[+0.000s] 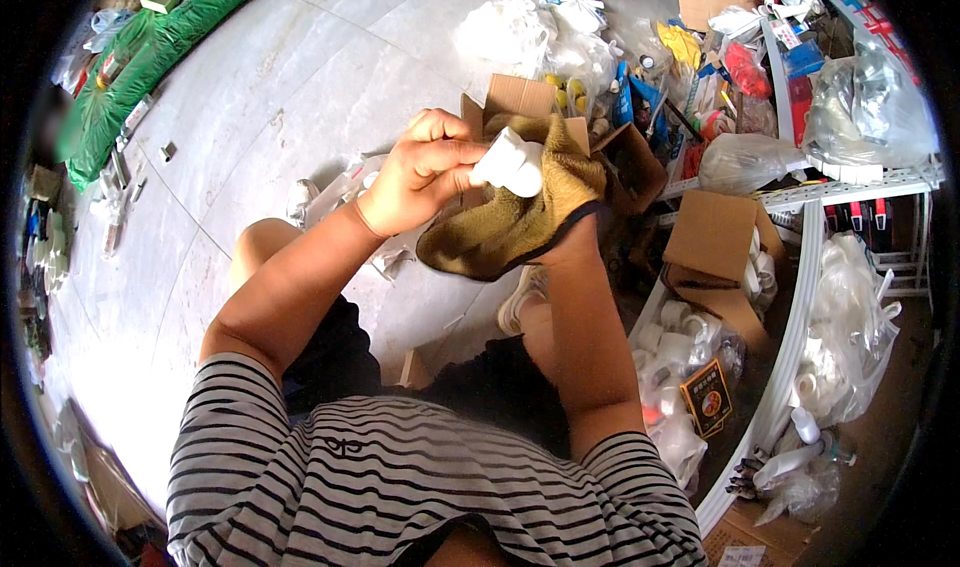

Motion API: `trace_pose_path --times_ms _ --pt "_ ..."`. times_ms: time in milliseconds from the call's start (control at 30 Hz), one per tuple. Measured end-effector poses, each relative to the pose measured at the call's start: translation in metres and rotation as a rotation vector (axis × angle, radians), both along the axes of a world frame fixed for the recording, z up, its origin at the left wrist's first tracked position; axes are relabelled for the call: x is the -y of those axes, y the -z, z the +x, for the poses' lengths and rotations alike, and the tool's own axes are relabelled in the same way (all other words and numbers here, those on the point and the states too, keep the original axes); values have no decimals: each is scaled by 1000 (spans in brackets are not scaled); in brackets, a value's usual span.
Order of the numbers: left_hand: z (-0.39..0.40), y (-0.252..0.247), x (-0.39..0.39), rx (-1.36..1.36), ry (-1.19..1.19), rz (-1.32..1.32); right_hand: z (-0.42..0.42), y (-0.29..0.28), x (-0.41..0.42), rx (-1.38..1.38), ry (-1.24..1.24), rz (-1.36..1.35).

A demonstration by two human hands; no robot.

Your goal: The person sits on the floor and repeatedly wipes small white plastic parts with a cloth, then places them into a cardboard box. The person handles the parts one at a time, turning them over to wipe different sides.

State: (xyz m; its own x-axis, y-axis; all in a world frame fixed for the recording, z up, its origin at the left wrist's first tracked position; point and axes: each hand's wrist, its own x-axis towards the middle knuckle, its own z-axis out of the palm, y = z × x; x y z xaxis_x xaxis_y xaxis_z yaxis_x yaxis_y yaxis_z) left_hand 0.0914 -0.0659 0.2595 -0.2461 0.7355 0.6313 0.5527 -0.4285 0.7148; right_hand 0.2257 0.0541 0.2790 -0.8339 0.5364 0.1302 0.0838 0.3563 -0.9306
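A white plastic pipe fitting (508, 165), an elbow by its bent shape, is pinched between the fingers and thumb of my left hand (424, 165). Its other side lies against a brown towelling cloth (555, 184) with a dark edge. The cloth drapes over my right hand (571, 240), which holds it from beneath; only the wrist shows and the fingers are hidden. Both hands are raised in front of my knees, above the floor. Just beyond the cloth stands an open cardboard box (517, 95), partly covered from view.
Metal shelving (799, 297) curves along the right, with bagged white fittings (679, 342) and a cardboard box (712, 233). Plastic bags (510, 34) and mixed goods crowd the far right. A green plastic-wrapped bundle (142, 64) lies at the left on the grey tiled floor (300, 79).
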Motion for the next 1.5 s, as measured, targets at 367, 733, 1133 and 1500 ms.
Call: trace_pose_path --times_ms 367,733,1133,1500 --pt "21 4 1 685 161 -193 13 8 11 -93 131 398" --pt "16 0 -3 336 26 -143 3 36 6 -217 232 437" --pt "21 -3 2 1413 319 -239 -10 -16 9 -376 134 -925" --pt "28 10 -3 476 -30 -75 -4 43 13 -258 391 398"
